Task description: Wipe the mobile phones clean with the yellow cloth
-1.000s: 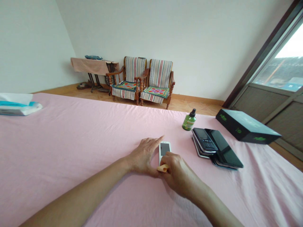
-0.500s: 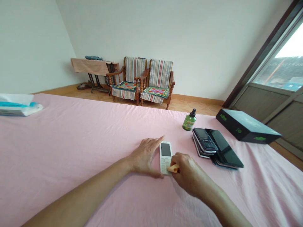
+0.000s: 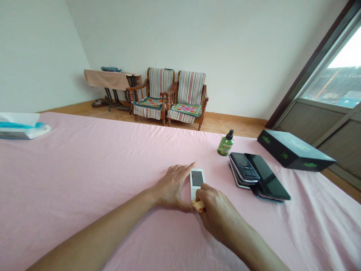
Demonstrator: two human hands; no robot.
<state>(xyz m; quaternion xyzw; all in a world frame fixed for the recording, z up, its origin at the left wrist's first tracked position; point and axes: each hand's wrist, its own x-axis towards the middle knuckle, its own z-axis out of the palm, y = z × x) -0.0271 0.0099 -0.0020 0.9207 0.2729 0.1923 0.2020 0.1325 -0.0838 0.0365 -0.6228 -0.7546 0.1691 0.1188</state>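
Note:
A white keypad mobile phone (image 3: 197,178) lies face up on the pink cloth (image 3: 93,165), its lower keys partly covered. My left hand (image 3: 175,187) braces it from the left, index finger by the top edge and thumb by the bottom edge. Pinched in my right hand (image 3: 214,205) is a small folded yellow cloth (image 3: 198,206), pressed against the phone's lower end. To the right lie a stack of phones topped by a dark keypad phone (image 3: 244,166) and a pile topped by a black glossy tablet-like device (image 3: 267,177).
Behind the phones stands a green bottle (image 3: 225,143) with a black cap. A black box (image 3: 295,150) sits at the far right, and a tissue pack (image 3: 24,130) at the far left. Two wooden chairs (image 3: 186,96) stand past the table's far edge.
My right hand has slid the yellow cloth toward me and slightly left, from the keypad to the phone's bottom end. My left hand and the phone have stayed in place.

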